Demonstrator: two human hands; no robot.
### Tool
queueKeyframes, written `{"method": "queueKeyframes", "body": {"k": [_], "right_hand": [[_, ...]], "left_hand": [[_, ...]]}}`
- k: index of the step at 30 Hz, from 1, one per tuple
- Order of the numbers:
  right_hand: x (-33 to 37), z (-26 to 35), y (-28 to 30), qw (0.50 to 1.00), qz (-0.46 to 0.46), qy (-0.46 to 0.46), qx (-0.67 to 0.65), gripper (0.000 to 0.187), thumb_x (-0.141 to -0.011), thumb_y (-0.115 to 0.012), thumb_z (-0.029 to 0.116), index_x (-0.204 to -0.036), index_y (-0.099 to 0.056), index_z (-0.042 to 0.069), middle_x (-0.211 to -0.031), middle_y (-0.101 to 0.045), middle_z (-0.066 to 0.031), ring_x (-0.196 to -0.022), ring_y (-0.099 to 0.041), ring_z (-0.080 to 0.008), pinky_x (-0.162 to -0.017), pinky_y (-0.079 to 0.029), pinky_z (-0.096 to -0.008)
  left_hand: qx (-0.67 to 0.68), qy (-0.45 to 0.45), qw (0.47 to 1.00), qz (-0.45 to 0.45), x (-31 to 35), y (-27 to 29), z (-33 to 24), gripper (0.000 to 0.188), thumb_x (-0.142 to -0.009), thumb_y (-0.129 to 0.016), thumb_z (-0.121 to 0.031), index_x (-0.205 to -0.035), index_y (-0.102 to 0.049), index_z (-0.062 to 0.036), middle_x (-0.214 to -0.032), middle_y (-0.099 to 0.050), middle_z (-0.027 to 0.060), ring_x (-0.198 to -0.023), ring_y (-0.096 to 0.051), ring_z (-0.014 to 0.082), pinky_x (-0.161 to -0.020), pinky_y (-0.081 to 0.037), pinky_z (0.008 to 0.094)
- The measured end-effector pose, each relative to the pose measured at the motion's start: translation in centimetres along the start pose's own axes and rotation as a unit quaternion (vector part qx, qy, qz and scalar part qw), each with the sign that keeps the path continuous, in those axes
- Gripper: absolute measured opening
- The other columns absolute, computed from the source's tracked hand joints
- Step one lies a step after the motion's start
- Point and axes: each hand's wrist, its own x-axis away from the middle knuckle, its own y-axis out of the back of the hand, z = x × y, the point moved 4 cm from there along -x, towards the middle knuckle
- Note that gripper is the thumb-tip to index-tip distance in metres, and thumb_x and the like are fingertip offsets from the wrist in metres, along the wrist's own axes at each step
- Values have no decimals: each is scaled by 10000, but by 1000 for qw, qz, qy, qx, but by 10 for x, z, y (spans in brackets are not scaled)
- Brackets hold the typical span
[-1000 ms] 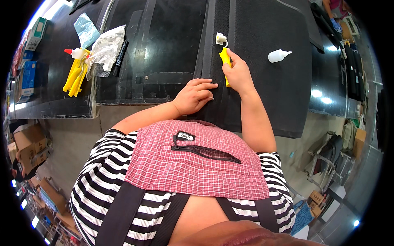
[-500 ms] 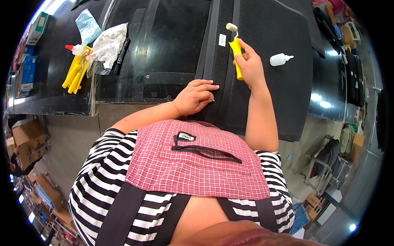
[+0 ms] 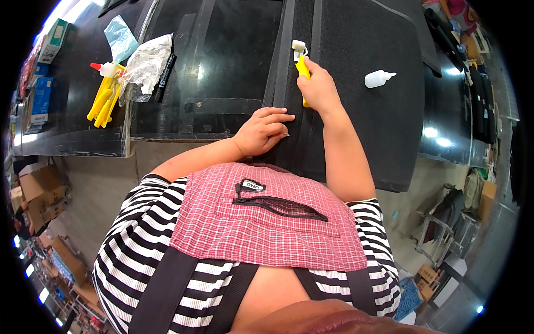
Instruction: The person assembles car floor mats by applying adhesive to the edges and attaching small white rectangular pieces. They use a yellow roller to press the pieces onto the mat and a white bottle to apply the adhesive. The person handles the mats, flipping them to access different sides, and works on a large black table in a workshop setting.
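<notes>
My right hand is closed around the yellow handle of a small paint roller. Its white roller head lies at the upper end of a small white label, which it partly covers, on a raised strip along the left side of the black carpet mat. Near the table's front edge, my left hand lies with fingers stretched out, their tips on the strip's left side; nothing shows in it. Right of my right hand, a white squeeze bottle lies on its side on the mat.
Left on the black table lie more yellow-handled rollers, a red-tipped bottle, clear plastic bags and a black marker. Boxes stand at the far left. Another person is at the far right.
My right hand has moved left and slightly down with the roller, from over the mat onto the strip, its head now at the label. My left hand has stayed in place.
</notes>
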Motion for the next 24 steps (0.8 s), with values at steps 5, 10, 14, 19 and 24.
{"method": "queueKeyframes", "body": {"k": [5,10,14,19,24], "right_hand": [[-22,-20,2,993,-11,20,-119,542,-912,-595,136,-1435,-528,7,-979,-696,-126,-829,-665,-164,-759,-513,-294],[9,-22,18,982,-6,-14,-188,546,-912,-590,113,-1442,-518,3,-975,-650,-109,-861,-611,-155,-768,-485,-283],[14,-21,7,993,16,-6,-113,557,-887,-562,171,-1420,-538,10,-1252,-637,-243,-1166,-620,-335,-1000,-467,-365],[4,-11,-2,1000,6,0,-26,577,-880,-547,202,-1428,-529,22,-1308,-615,-272,-1231,-588,-399,-1043,-459,-418],[-4,-17,2,989,-30,16,-142,548,-918,-559,180,-1441,-517,23,-1251,-659,-236,-1155,-649,-319,-987,-490,-373]], "left_hand": [[8,-2,1000,-4,-1,0,0,73,-892,-700,-162,-950,-707,-118,-1331,-645,44,-1315,-522,277,-1076,-409,434],[-14,-5,1000,3,1,1,-1,92,-882,-703,-159,-961,-711,-112,-1327,-649,36,-1310,-530,278,-1072,-416,435],[-12,-6,1000,1,1,0,-1,105,-878,-706,-161,-968,-711,-109,-1326,-651,35,-1304,-535,278,-1068,-420,436],[-12,-11,1000,3,0,2,-1,106,-875,-709,-161,-966,-709,-106,-1328,-650,36,-1303,-536,277,-1067,-419,437],[-11,-11,1000,5,-1,2,-2,102,-872,-710,-158,-960,-707,-106,-1327,-650,36,-1306,-535,277,-1070,-419,436]]}}
